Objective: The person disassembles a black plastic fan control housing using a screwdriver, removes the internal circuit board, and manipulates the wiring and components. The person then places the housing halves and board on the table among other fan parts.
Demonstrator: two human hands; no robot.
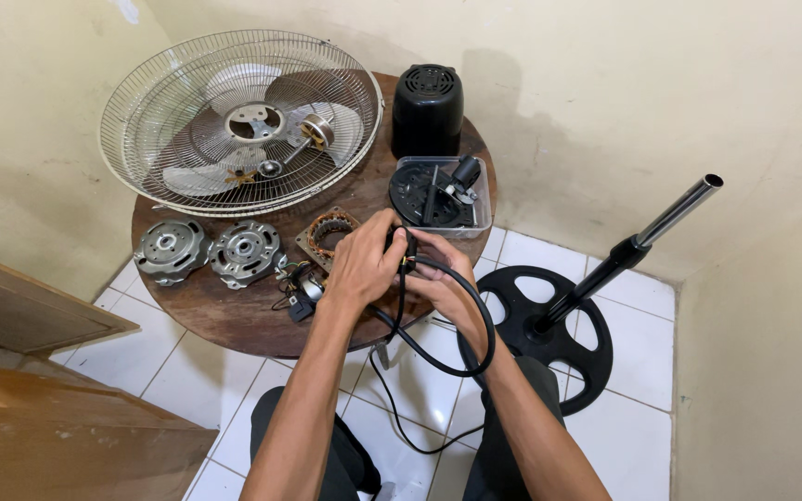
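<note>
Here: round wooden table (234, 320) | white tiled floor (633, 436) | cream walls (605, 83)

Black cable (457, 320), white fan grille (243, 121), brown table (234, 311).

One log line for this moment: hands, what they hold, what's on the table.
left hand: on black cable | right hand: same cable | round table: fan guard, two motor covers, stator
</note>
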